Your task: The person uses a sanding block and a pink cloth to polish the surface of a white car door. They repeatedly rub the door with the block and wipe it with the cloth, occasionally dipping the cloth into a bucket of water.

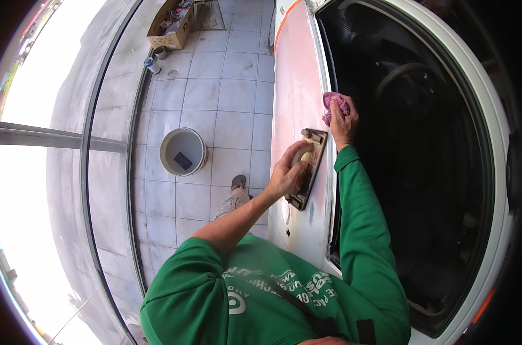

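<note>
You stood close beside a white car, seen from above, and leaned over its door (298,86), whose outer face was dull and blotched with pale pink. Your left hand (289,171) was curled around the handle of a long sanding block (313,178), which lay lengthwise along the door's outer face, near the upper edge. Your right hand (345,123) grasped a crumpled pink cloth (335,104) at that upper edge, ahead of the block and next to the dark window (416,167). The cloth and the block were apart, with no overlap.

On the tiled floor (232,103) to your left stood a pale bucket (164,160), with a dark rectangular pad (183,161) inside it. Farther off, a small can (153,65) stood in front of a cardboard box (168,40) filled with odds and ends.

The step in hand appeared to be rubbing the door smooth. To do it well, the block probably needed its whole face level on the panel, with light, even pressure and long strokes overlapping along the door; tipping it onto one end or corner could have cut a groove. The curve near the edge called for an especially gentle touch. The cloth seemed best used to clear residue, so that grit did not scratch the face. The block's underside was hidden, so how firmly you pressed could not be told.
</note>
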{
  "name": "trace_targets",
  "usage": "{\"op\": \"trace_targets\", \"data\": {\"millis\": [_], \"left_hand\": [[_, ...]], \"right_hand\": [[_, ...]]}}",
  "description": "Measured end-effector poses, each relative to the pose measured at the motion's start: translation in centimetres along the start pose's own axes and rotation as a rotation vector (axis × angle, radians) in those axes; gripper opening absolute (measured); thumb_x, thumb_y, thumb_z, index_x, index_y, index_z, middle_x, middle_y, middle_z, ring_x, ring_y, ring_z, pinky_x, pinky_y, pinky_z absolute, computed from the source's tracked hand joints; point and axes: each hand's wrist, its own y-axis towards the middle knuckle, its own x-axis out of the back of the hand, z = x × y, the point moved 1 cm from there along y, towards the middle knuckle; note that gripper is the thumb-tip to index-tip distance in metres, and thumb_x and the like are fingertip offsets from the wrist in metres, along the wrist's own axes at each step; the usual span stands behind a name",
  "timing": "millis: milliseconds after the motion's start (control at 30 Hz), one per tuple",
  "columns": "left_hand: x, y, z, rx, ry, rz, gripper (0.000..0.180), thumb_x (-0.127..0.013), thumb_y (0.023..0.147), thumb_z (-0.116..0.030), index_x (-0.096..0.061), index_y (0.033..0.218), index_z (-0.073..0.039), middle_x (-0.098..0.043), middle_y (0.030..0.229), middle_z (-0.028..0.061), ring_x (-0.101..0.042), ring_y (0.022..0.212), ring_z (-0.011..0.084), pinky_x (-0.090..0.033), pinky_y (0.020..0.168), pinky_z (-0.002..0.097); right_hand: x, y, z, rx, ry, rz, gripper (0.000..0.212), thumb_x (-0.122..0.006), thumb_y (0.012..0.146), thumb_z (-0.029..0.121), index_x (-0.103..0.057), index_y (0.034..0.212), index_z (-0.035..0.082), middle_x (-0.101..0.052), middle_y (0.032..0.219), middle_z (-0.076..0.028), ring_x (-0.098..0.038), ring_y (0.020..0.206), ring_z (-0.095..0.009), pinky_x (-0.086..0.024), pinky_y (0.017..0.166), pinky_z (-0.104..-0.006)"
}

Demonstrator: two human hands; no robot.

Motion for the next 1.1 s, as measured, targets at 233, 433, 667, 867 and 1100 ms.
{"op": "trace_targets", "data": {"millis": [233,433,667,867,1100], "left_hand": [[5.1,10.0,-1.1,-0.208,0.325,-0.045,0.047,-0.058,0.109,-0.016,-0.052,0.155,-0.014,-0.074,0.116,0.0102,-0.071,0.084,0.0161,-0.06,0.077,0.0328],[3.5,9.3,-1.1,-0.126,0.026,0.001,0.047,-0.053,0.112,-0.025,-0.047,0.157,-0.013,-0.058,0.09,0.0018,-0.053,0.049,0.008,-0.049,0.045,0.0257],[-0.6,0.8,-0.1,-0.071,-0.134,-0.102,0.049,-0.046,0.113,-0.022,-0.041,0.159,-0.007,-0.069,0.111,0.0096,-0.052,0.051,0.0087,-0.048,0.045,0.0252],[3.4,20.9,-5.4,0.034,-0.611,-0.087,0.056,-0.051,0.107,-0.011,-0.037,0.16,-0.023,-0.055,0.084,0.0071,-0.05,0.056,0.0159,-0.054,0.052,0.0365],[-0.4,3.4,-2.0,0.163,-0.495,-0.167,0.052,-0.042,0.105,-0.005,-0.039,0.156,-0.017,-0.049,0.065,0.0047,-0.042,0.038,0.0127,-0.043,0.034,0.0328]], "right_hand": [[0.2,-0.1,0.3,-0.054,0.063,-0.004,0.027,-0.069,0.099,0.025,-0.072,0.11,0.0,-0.073,0.1,-0.013,-0.068,0.094,-0.024,-0.055,0.089,-0.037],[0.3,-0.3,1.4,-0.075,0.076,0.026,0.028,-0.069,0.099,0.026,-0.072,0.111,0.001,-0.072,0.1,-0.011,-0.067,0.093,-0.021,-0.056,0.089,-0.0371],[0.4,-0.2,1.6,-0.041,0.036,0.016,0.027,-0.068,0.1,0.026,-0.072,0.11,0.001,-0.074,0.1,-0.013,-0.069,0.093,-0.024,-0.056,0.087,-0.037],[0.4,-0.2,1.0,-0.021,-0.016,0.009,0.025,-0.067,0.1,0.025,-0.073,0.109,0.002,-0.074,0.1,-0.013,-0.071,0.095,-0.026,-0.055,0.089,-0.0371],[0.2,-0.3,0.9,-0.039,-0.016,-0.007,0.023,-0.068,0.102,0.024,-0.072,0.111,0.004,-0.074,0.101,-0.011,-0.071,0.096,-0.022,-0.055,0.09,-0.036]]}}
